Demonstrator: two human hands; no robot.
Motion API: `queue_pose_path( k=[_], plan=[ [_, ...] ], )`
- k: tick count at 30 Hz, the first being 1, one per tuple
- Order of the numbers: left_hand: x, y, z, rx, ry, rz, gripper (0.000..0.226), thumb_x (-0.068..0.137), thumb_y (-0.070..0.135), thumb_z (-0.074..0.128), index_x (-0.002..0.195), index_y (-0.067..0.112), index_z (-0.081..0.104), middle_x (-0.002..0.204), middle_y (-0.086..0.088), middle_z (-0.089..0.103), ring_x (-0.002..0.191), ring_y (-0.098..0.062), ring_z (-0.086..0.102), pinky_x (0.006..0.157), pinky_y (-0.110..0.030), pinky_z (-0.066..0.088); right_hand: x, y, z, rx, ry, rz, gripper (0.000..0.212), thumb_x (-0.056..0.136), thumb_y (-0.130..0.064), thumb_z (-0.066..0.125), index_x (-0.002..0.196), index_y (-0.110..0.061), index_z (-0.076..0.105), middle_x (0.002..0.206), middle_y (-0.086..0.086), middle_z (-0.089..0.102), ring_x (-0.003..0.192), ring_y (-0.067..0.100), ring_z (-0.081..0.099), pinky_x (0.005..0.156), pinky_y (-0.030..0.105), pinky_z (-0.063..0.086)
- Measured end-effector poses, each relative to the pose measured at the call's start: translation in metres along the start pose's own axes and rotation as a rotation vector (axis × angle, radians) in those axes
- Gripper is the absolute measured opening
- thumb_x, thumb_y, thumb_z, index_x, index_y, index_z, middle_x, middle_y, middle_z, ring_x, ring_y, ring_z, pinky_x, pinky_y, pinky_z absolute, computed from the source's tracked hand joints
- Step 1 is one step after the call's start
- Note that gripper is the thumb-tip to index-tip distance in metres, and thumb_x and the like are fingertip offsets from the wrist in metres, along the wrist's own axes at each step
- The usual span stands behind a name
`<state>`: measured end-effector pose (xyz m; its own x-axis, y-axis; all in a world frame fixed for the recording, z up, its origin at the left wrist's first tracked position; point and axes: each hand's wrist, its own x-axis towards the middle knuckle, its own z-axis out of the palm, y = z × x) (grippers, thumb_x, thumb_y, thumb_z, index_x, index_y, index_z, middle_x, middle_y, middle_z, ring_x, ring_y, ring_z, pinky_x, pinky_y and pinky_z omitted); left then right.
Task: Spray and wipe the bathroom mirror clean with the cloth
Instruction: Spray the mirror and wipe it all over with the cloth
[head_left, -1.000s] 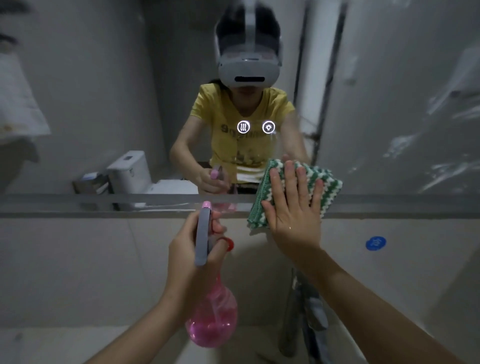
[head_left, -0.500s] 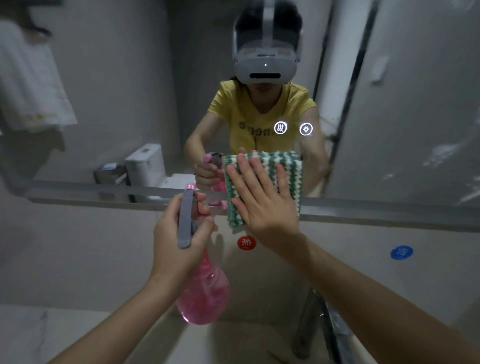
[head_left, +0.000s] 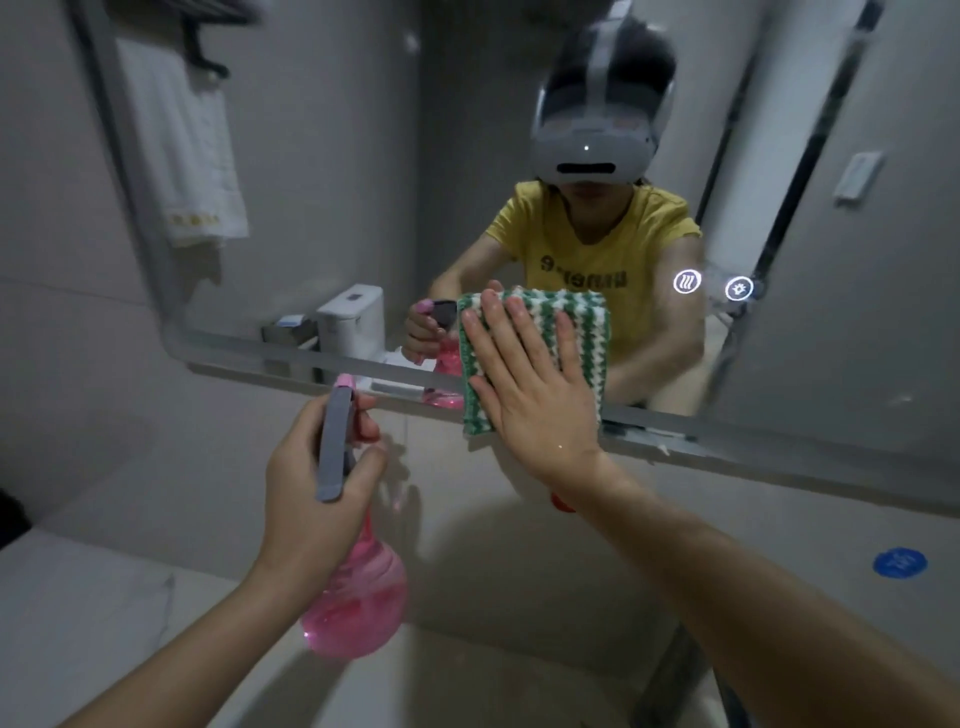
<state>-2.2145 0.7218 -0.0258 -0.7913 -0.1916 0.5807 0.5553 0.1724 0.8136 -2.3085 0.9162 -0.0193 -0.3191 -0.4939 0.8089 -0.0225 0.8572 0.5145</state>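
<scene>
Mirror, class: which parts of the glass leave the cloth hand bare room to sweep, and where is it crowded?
Free glass lies left of the cloth toward the mirror's rounded corner, and above the right hand. Crowded: the spray bottle in the left hand sits just left-below, and two lit icons glow to the right.

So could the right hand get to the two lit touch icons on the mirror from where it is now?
Probably yes. The right hand is flat on the green and white cloth against the mirror, and the lit icons sit to its right on the same glass, with nothing visible between them.
</scene>
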Motion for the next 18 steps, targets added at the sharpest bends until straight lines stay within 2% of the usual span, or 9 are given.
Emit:
queue_pose_path(
  k=[4,9,11,14,16,18],
  plan=[
    [0.000,0.000,0.003,0.035,-0.010,-0.025,0.019,0.071,0.015,0.058,0.090,0.021,0.058,0.080,0.000,0.059,0.075,-0.013,0.057,0.069,-0.018,0.046,-0.007,0.021,-0.003,0.035,0.011,-0.117,0.054,0.102,-0.036,0.030,0.151,-0.016,0.022,0.157,0.004,0.020,0.145,0.019,0.017,0.116,0.046,0.006],
    [-0.005,0.015,0.046,0.019,-0.089,0.007,0.021,0.076,0.005,0.064,0.088,0.021,0.057,0.077,0.001,0.060,0.073,-0.003,0.057,0.067,-0.009,0.044,-0.035,0.070,-0.015,0.012,0.029,-0.096,0.053,0.101,-0.039,0.035,0.149,-0.018,0.029,0.155,0.002,0.025,0.143,0.018,0.023,0.116,0.045,0.012],
    [-0.007,0.025,0.071,0.012,-0.135,0.024,0.027,0.080,-0.005,0.064,0.086,0.021,0.056,0.078,-0.002,0.059,0.071,-0.002,0.056,0.066,-0.008,0.044,-0.055,0.098,-0.021,-0.015,0.020,-0.074,0.053,0.101,-0.039,0.035,0.149,-0.019,0.029,0.155,0.002,0.024,0.143,0.018,0.021,0.115,0.046,0.012],
    [-0.012,0.040,0.106,-0.009,-0.214,0.041,0.025,0.079,-0.007,0.064,0.087,0.015,0.056,0.077,-0.005,0.058,0.069,-0.005,0.055,0.064,-0.009,0.044,-0.087,0.144,-0.029,-0.078,0.006,-0.048,0.054,0.101,-0.040,0.035,0.150,-0.019,0.026,0.157,0.003,0.019,0.144,0.018,0.016,0.115,0.048,0.011],
    [-0.018,0.047,0.125,-0.019,-0.253,0.043,0.025,0.079,-0.011,0.061,0.088,0.011,0.056,0.077,-0.002,0.057,0.069,-0.002,0.055,0.062,-0.008,0.044,-0.110,0.175,-0.033,-0.126,-0.003,-0.019,0.055,0.101,-0.041,0.035,0.150,-0.019,0.025,0.158,0.004,0.012,0.146,0.018,0.009,0.115,0.048,0.010],
    [-0.026,0.053,0.141,-0.028,-0.277,0.049,0.030,0.078,-0.013,0.061,0.089,0.016,0.056,0.078,0.002,0.058,0.070,0.003,0.056,0.062,-0.007,0.043,-0.131,0.201,-0.038,-0.169,-0.025,0.019,0.057,0.102,-0.042,0.034,0.151,-0.018,0.021,0.159,0.005,0.002,0.146,0.019,0.002,0.115,0.049,0.008]
  ],
)
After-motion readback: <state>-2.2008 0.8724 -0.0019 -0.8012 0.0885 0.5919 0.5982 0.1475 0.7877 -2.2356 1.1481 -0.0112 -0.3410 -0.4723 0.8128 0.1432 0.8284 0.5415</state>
